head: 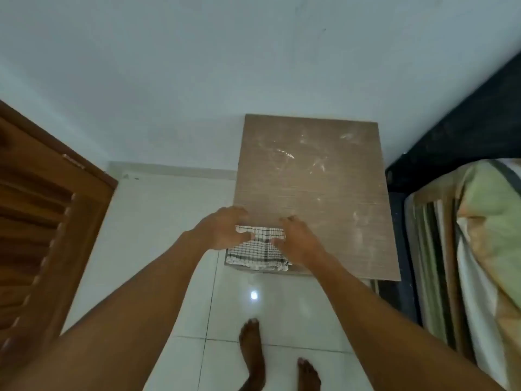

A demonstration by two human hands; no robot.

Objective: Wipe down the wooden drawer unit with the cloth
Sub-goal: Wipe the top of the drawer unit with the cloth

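Left grip (pixel 222 230), right grip (pixel 300 242) both pinch cloth (pixel 258 251) at your near-left corner — dusty drawer unit (pixel 310 179) top stretches ahead, rightward.

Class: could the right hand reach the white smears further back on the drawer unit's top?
Probably yes: the right hand, holding the checked cloth at the near edge, has bare drawer unit top between it and the white smears.

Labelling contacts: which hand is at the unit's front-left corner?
The left hand, at the checked cloth's left end; the right hand holds the cloth further along the drawer unit's front edge.
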